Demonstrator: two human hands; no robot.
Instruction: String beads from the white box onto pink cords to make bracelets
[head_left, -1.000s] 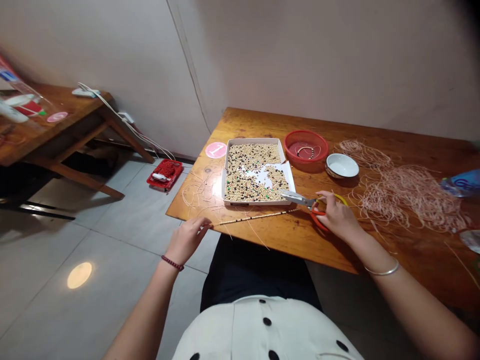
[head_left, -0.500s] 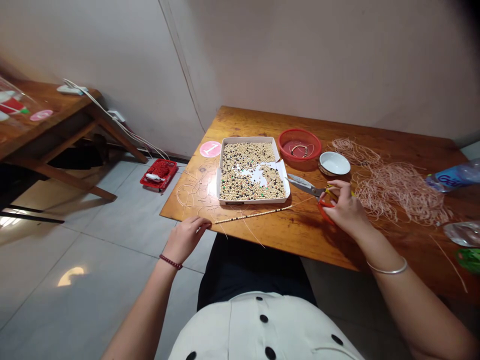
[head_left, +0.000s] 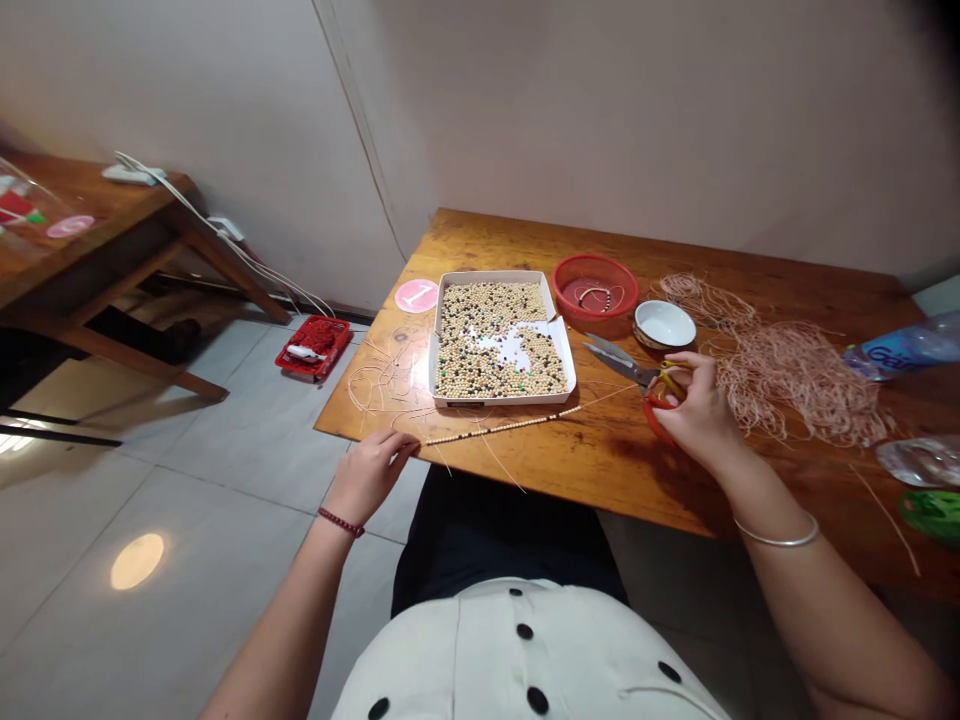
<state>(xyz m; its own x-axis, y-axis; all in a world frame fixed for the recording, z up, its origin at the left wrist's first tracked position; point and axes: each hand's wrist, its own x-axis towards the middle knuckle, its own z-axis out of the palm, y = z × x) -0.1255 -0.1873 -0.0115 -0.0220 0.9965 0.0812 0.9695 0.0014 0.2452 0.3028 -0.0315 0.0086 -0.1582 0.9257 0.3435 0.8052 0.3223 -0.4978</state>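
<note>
My left hand [head_left: 373, 470] pinches one end of a string of small beads [head_left: 499, 430] at the table's near left edge. The strand, cream with a few dark beads, stretches slanting up to the right, and bare thread runs on toward my right hand [head_left: 697, 410]. That hand grips scissors [head_left: 637, 372] with yellow and red handles, their blades apart and pointing left. Whether the fingers also hold the thread's end is hard to make out. Just beyond the strand lies a shallow white box [head_left: 433, 370] of loose cream, black and green beads.
Behind the scissors stand a red basket [head_left: 596, 318] with a beaded loop inside and a white bowl [head_left: 664, 325]. A tangled heap of pink cord [head_left: 806, 385] and a plastic bottle [head_left: 911, 348] lie to the right. Loose threads [head_left: 382, 385] and a pink number disc [head_left: 416, 295] are left.
My right hand and the scissors have shifted slightly right, and the scissor blades have drawn back a little from the box. My left hand still pinches the strand's end.
</note>
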